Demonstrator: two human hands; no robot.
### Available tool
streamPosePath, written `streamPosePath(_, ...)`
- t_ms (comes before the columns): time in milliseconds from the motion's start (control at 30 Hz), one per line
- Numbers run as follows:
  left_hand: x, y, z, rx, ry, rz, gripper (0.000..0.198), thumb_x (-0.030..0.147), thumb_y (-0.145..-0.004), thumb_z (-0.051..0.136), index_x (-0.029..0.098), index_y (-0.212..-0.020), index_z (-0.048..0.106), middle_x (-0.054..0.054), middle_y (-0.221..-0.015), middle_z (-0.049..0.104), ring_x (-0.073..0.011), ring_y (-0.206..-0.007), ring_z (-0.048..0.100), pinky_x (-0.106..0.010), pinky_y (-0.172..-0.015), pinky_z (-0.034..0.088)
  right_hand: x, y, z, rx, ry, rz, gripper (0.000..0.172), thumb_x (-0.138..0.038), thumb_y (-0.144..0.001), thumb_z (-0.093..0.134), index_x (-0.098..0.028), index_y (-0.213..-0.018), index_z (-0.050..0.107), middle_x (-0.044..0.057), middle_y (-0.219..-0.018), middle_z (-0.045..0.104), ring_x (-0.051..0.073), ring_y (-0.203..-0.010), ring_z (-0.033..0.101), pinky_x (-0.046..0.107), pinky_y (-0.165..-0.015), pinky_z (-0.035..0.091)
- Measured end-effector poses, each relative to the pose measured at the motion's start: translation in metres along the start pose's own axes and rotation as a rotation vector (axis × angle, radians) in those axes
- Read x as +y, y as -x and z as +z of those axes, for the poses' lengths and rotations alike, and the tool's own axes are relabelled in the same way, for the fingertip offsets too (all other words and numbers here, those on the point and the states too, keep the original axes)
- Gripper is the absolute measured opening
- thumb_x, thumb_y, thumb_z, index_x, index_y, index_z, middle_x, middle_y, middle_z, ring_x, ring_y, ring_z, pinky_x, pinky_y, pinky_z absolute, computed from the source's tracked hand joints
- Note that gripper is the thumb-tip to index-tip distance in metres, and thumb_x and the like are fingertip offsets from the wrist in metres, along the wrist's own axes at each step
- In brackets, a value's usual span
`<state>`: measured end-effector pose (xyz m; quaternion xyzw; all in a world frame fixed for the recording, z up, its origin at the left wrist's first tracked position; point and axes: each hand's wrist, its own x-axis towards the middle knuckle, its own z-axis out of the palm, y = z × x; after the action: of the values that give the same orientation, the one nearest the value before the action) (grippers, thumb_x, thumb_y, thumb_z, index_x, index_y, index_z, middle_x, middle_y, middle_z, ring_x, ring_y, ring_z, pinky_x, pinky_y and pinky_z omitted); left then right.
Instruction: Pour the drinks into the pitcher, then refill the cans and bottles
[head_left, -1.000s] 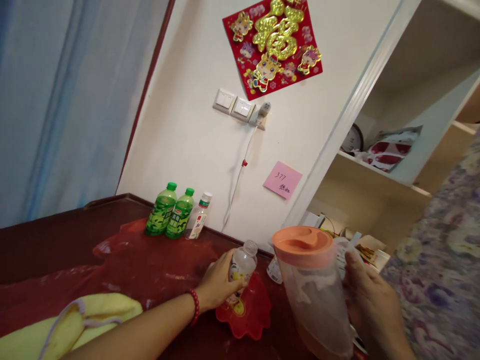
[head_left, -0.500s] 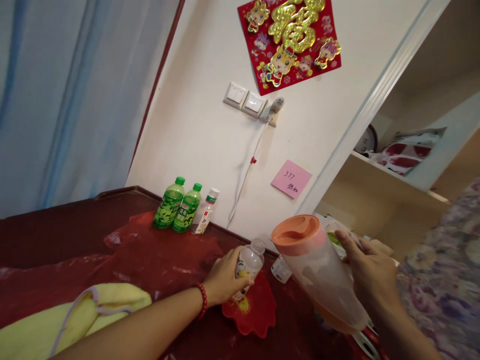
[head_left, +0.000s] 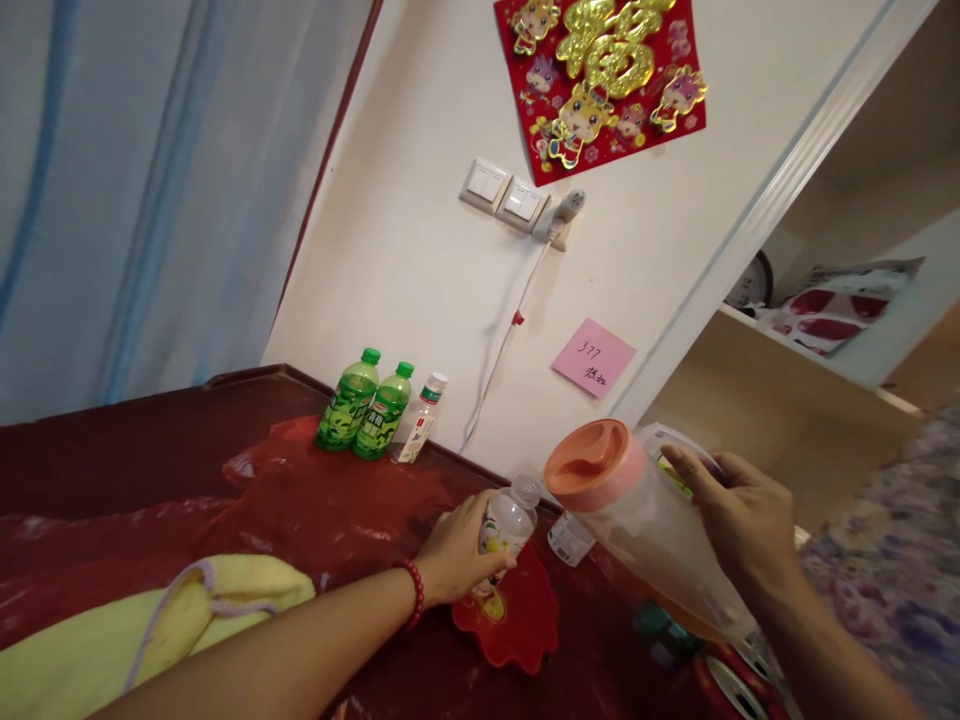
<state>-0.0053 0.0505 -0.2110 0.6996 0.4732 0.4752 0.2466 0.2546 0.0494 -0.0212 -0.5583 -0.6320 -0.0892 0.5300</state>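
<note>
My left hand (head_left: 459,548), with a red bead bracelet at its wrist, is wrapped round a clear plastic bottle (head_left: 511,520). The bottle has no cap on it and stands nearly upright over a red scalloped dish (head_left: 525,615). My right hand (head_left: 750,525) grips the handle of a translucent pitcher (head_left: 645,550). An orange lid (head_left: 589,465) covers the pitcher, which leans left with the lid near the bottle's mouth. Some brownish liquid shows low in the pitcher. I see no stream between pitcher and bottle.
Two green bottles (head_left: 382,415) and a clear white-capped bottle (head_left: 420,420) stand by the wall. A yellow cloth (head_left: 150,640) lies at front left. Behind the dish is a white-labelled container (head_left: 571,540). Opened cans (head_left: 731,685) stand at lower right. A white cord (head_left: 499,355) hangs down the wall.
The pitcher is tipped further to the left, its lid closer to the bottle's mouth. My left hand still holds the bottle over the dish. The whole view has shifted slightly.
</note>
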Motion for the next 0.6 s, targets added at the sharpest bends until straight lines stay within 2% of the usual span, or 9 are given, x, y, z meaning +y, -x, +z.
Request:
streamPosePath(67, 0.0003, 0.0001, -0.0005, -0.007, -0.015, -0.004, 0.067, 0.028, -0.074, 0.074, 0.025, -0.137, 0.053, -0.008, -0.135, 0.067, -0.0318, -0.124, 0.063, -0.043, -0.106, 0.046, -0.0002, -0.0018, 0.0014, -0.003, 0.012, -0.026, 0.074, -0.094, -0.065, 0.063, -0.021, -0.057, 0.052, -0.003, -0.054, 0.037, 0.014, -0.058, 0.037, 0.028, -0.054, 0.026)
streamPosePath(233, 0.0005, 0.0012, -0.0007, -0.009, -0.034, -0.010, 0.062, 0.030, -0.075, 0.074, 0.026, -0.133, 0.055, -0.007, -0.133, 0.068, -0.0321, -0.122, 0.064, -0.043, -0.104, 0.046, 0.0018, -0.0052, 0.0033, -0.027, 0.041, -0.067, 0.072, -0.093, -0.069, 0.062, -0.020, -0.069, 0.063, -0.003, -0.057, 0.043, 0.015, -0.059, 0.039, 0.028, -0.055, 0.027)
streamPosePath(467, 0.0007, 0.0011, -0.0007, -0.011, -0.038, 0.001, 0.061, 0.030, -0.075, 0.075, 0.026, -0.132, 0.055, -0.006, -0.135, 0.067, -0.0312, -0.124, 0.063, -0.044, -0.108, 0.044, -0.0018, -0.0101, 0.0043, -0.029, 0.100, -0.089, 0.076, -0.097, -0.066, 0.059, -0.021, -0.064, 0.062, -0.002, -0.056, 0.046, 0.017, -0.058, 0.042, 0.028, -0.054, 0.029)
streamPosePath(600, 0.0020, 0.0014, -0.0024, -0.019, -0.046, 0.003, 0.063, 0.031, -0.074, 0.076, 0.029, -0.133, 0.054, -0.003, -0.132, 0.068, -0.0298, -0.122, 0.064, -0.042, -0.106, 0.046, -0.0073, -0.0101, 0.0040, -0.047, 0.112, -0.099, 0.076, -0.098, -0.064, 0.059, -0.022, -0.058, 0.055, -0.002, -0.053, 0.040, 0.015, -0.056, 0.039, 0.028, -0.052, 0.027)
